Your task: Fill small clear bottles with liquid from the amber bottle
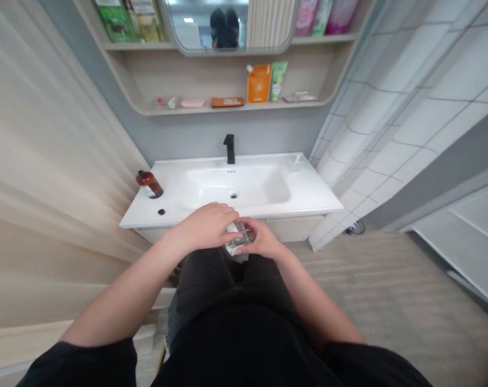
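Observation:
In front of the counter's near edge, my left hand and my right hand hold a small clear container between them, low over my lap. The left fingers close on its upper side, while the right thumb and fingers wrap round the other side. Something whitish shows at the container's underside; I cannot make out whether it is a cloth or tissue. On the counter's left end stands an amber bottle with a white label. A small black cap lies in front of it.
The white washbasin has a black tap behind it. A clear object stands at the counter's back right. Above, a wall shelf holds an orange pouch, a green tube and several small items. A curtain hangs left.

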Available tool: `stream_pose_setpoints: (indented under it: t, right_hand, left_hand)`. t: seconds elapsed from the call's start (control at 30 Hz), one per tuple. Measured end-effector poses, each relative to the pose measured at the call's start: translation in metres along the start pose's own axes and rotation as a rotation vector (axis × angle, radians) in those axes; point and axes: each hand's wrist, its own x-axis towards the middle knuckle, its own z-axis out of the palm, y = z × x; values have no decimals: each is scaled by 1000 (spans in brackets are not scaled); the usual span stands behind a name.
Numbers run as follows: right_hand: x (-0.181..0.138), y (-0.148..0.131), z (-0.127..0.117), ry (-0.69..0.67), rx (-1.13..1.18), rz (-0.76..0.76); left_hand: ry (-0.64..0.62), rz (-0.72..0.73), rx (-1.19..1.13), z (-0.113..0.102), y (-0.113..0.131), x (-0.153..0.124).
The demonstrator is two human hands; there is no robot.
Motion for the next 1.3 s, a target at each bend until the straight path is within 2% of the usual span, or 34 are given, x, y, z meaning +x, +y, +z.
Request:
stream_pose_setpoints:
  t: [0.07,0.13,0.2,0.3,0.4,0.53,0.63,0.73,0.8,0.87,0.93,0.97,1.03,1.1,1.2,1.3]
  right_hand:
    - [0,-1,2,-13,-34,-3]
    - [0,-1,4,-40,-64,1]
    - [-1,-2,7,-56,-72,3]
    - [-2,-3,12,6,-76,-8]
    - [-2,-3,22,170,-139,-3]
    - [1,-1,34,357,-184,23]
    - [2,3,28,329,-162,29]
    - [-1,5,9,145,-47,10]
    - [-2,6,-3,34,32,10]
    - [-3,9,-12,-23,68,30]
    - [-3,14,-19,-11,59,51]
    - [-2,18,-23,32,43,58]
    - [2,27,-37,204,-10,59]
    - [8,38,-62,443,-112,52]
    - [20,51,-121,747,-375,92]
    - [34,57,-189,964,-578,255]
  left_hand:
    - [-47,4,-20,1,-1,1]
    - [-91,69,-83,1,-1,1]
    - [-81,46,-75,-1,1,1]
    - [-19,-239,77,1,9,-1]
    - [17,-540,163,15,18,2]
    - [140,-705,87,49,22,7]
    - [213,-625,12,66,14,7]
    - [179,-364,-28,68,5,4]
    - [152,-247,-53,65,2,3]
    - [149,-210,-82,63,-1,4]
    - [170,-203,-137,65,-10,4]
    - [189,-208,-180,68,-20,4]
    - [246,-271,-263,77,-47,2]
    - [298,-441,-269,92,-84,0]
    - [236,-725,-61,120,-140,-1]
    - [116,-888,16,144,-177,-1]
